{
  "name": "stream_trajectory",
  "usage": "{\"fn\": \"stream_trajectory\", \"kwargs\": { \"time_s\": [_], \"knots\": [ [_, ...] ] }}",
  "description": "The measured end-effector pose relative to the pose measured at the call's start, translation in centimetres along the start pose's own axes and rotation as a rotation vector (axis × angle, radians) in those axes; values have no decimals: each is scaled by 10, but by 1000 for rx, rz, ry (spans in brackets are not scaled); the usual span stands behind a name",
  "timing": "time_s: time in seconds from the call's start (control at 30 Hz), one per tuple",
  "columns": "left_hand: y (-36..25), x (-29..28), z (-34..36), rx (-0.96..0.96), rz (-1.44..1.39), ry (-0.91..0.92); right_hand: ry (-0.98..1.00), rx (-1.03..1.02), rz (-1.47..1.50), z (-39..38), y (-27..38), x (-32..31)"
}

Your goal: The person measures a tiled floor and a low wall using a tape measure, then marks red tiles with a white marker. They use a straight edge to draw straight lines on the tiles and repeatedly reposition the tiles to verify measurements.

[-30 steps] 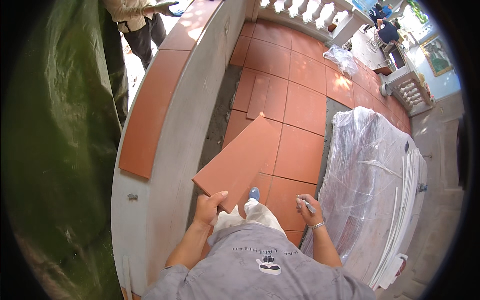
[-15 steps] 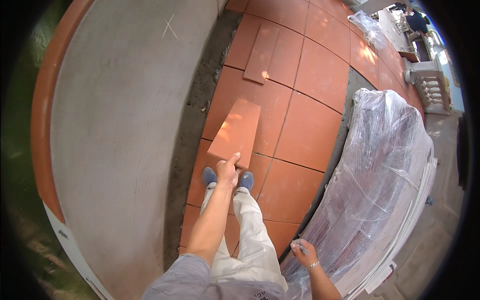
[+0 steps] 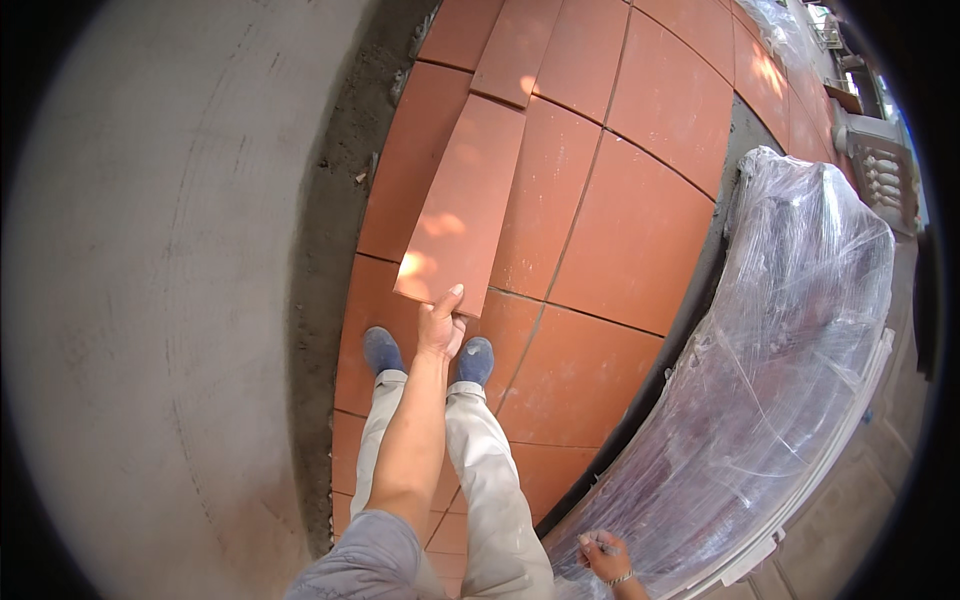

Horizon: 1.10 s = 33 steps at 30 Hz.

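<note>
My left hand (image 3: 440, 325) grips the near edge of a cut terracotta tile (image 3: 462, 215), thumb on top and fingers underneath. The far end of this strip meets, in the view, the near end of another cut tile strip (image 3: 518, 50) lying on the laid floor tiles; whether they touch I cannot tell. At the lower right, my right hand (image 3: 603, 556) is closed around a thin grey pen-like stick, partly hidden by the fingers. This hand is beside the plastic-wrapped stack.
Large terracotta floor tiles (image 3: 630, 235) lie under my blue shoes (image 3: 475, 360). A rough grey mortar gap (image 3: 325, 250) runs along a smooth grey curved surface (image 3: 170, 300) on the left. A long stack under clear plastic wrap (image 3: 770, 350) lines the right, with a baluster railing (image 3: 882, 175) beyond.
The tile in my left hand has swung further forward, its far end reaching the strip on the floor. My view has shifted; my right hand sits lower in it, still closed.
</note>
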<state>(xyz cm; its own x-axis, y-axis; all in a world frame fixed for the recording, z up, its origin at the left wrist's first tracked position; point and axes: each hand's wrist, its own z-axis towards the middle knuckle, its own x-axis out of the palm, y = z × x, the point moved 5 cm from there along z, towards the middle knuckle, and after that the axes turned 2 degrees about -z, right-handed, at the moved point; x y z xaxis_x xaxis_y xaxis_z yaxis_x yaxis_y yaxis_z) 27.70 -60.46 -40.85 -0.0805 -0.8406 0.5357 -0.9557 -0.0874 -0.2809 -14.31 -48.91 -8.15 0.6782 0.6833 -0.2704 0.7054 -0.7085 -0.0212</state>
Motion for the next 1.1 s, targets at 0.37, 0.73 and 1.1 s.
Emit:
{"fn": "stream_trajectory", "kwargs": {
  "time_s": [0.37, 0.73, 1.1],
  "knots": [
    [51, -83, 49, 86, -141, 13, 126, -70, -225, 33, -59, 15],
    [62, -92, 62, 13, -168, 49, 96, 156, 55, 33, -77, 24],
    [60, -84, 70, 71, -189, 98, 172, 160, 368, 39, -101, 26]
  ]
}}
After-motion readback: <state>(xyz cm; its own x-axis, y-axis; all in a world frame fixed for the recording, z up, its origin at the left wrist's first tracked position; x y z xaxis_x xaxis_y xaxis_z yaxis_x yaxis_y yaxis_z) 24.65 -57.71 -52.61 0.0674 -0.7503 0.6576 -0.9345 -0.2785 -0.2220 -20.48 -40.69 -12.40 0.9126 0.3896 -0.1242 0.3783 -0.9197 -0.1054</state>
